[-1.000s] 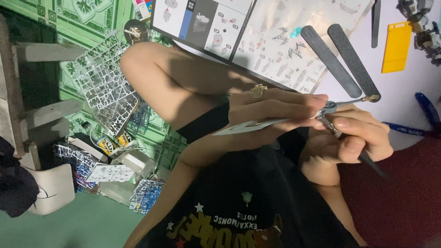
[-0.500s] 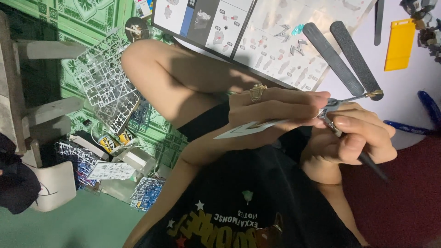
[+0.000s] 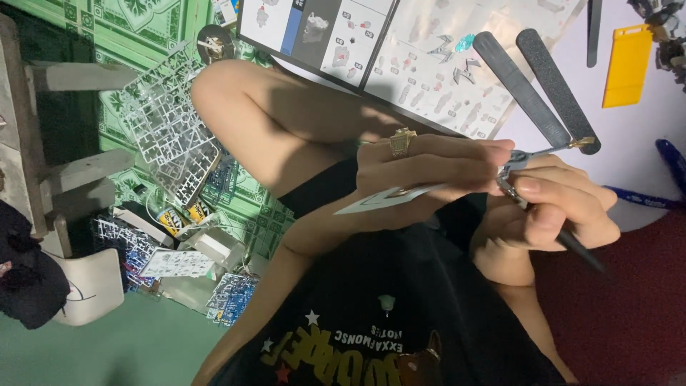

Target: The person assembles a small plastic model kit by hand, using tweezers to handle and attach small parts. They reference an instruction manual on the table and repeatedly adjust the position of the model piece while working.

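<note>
Over at the left of the frame, grey plastic part frames (image 3: 168,132) lay on the green patterned floor (image 3: 93,28), with more packets (image 3: 179,264) heaped below them. Toward the centre, the left hand (image 3: 429,168), a gold ring (image 3: 402,141) on one finger, was closed around a thin white sheet (image 3: 389,199) that stuck out leftward from under its fingers. Just right of it, touching at the fingertips, the right hand (image 3: 557,211) was clenched on a dark-handled tool (image 3: 579,250), its metal tip (image 3: 511,171) meeting the left fingertips. Above them, in the upper middle, an open instruction booklet (image 3: 400,50) lay on the table, two dark sanding sticks (image 3: 536,86) slanting across its right edge. A yellow card (image 3: 627,64) sat at the upper right.
</note>
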